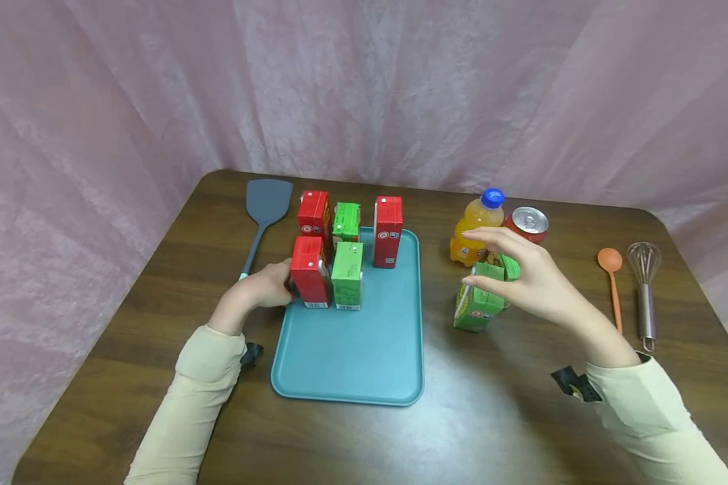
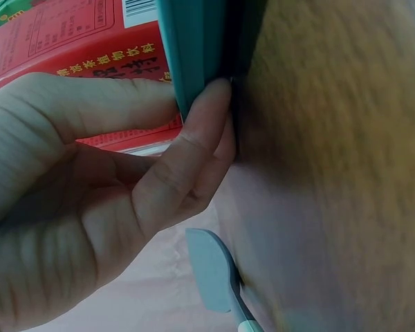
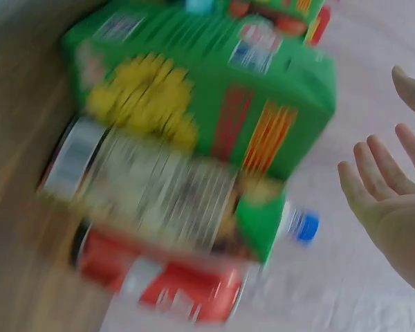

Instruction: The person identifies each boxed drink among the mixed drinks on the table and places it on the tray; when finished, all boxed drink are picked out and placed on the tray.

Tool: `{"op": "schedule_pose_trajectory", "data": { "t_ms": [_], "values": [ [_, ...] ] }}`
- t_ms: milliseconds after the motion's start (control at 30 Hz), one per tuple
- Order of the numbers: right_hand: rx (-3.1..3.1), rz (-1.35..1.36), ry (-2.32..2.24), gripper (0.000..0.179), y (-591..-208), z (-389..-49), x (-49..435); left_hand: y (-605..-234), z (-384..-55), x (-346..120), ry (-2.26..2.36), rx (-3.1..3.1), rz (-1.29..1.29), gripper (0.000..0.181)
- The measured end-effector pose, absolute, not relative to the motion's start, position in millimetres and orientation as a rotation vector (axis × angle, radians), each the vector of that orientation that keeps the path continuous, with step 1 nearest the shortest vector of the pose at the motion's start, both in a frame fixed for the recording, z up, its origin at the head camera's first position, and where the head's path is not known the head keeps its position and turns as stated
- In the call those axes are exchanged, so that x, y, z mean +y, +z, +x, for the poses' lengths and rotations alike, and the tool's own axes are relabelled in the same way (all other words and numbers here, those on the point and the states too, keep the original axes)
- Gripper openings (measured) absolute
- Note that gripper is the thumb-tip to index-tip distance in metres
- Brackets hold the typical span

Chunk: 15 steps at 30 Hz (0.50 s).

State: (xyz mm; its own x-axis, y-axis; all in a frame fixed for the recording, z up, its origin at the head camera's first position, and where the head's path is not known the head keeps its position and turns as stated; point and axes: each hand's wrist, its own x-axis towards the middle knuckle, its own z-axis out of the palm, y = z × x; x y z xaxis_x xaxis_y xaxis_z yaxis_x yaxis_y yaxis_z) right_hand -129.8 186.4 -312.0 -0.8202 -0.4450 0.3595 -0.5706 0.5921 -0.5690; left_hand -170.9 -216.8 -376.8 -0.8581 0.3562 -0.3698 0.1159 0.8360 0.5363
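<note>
My left hand (image 1: 267,284) pinches the left rim of a teal tray (image 1: 352,357); in the left wrist view the thumb lies on the rim's inner side and the fingers (image 2: 183,166) curl outside and under it. Three red drink cartons (image 1: 311,273) and two green drink cartons (image 1: 348,276) stand upright in the tray's far half. Over on the right, my right hand (image 1: 524,276) hovers with thumb and fingers spread apart, holding nothing. Below it stands a green carton with yellow flowers (image 3: 194,86). Beside that is a carton with a green top (image 3: 259,225), partly hidden in the head view.
Behind the right-hand cartons stand an orange drink bottle (image 1: 482,219) with a blue cap and a red can (image 1: 526,225). Farther right lie an orange spoon (image 1: 611,263) and a whisk (image 1: 646,303). A grey spatula (image 1: 268,202) lies left of the tray. A pink curtain (image 1: 364,94) hangs behind the table.
</note>
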Motion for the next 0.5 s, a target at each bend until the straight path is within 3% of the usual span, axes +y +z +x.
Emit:
{"op": "schedule_pose_trajectory", "data": {
  "t_ms": [500],
  "values": [
    [-2.646, 0.546, 1.254, 0.071, -330, -122, 260, -378, -169, -219, 0.745, 2.549, 0.383, 0.057]
  ]
}}
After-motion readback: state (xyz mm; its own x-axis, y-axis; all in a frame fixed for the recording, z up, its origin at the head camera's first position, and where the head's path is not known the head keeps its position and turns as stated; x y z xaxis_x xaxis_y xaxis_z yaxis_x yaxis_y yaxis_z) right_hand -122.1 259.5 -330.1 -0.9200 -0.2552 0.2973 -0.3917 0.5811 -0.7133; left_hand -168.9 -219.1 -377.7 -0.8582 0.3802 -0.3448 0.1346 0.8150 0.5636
